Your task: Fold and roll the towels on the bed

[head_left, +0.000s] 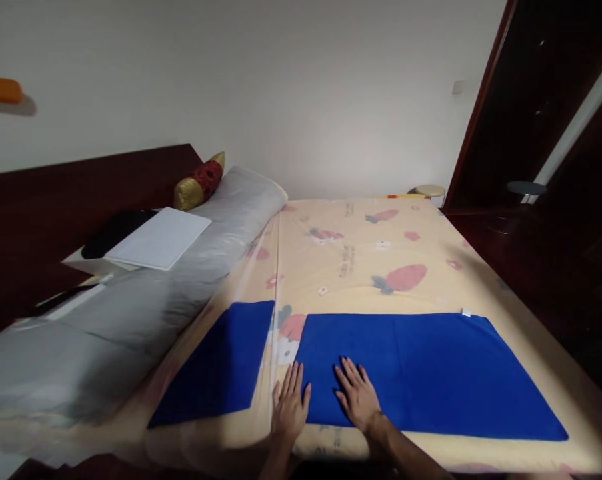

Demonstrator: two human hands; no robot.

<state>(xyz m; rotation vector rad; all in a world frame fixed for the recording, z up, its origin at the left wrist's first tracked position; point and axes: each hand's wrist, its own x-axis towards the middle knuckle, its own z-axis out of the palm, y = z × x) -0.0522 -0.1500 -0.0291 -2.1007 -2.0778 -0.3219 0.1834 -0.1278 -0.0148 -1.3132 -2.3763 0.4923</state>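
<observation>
Blue cloth (451,373): its white tag (466,312) is too small for us to read.
Forearms (405,448): cut off by the bottom edge.
Orange object (1,90): cropped at left; we cannot name it.
Black item (111,233): partly hidden by the white board (158,238).
Sheet lettering (346,263): blurred.

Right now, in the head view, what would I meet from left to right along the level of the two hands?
Grey bedding roll, smaller blue cloth, left hand, right hand, larger blue cloth's right part.

Left hand (289,412) and right hand (361,400) lie palms down, fingers (299,377) outstretched, the right angled leftward.
</observation>
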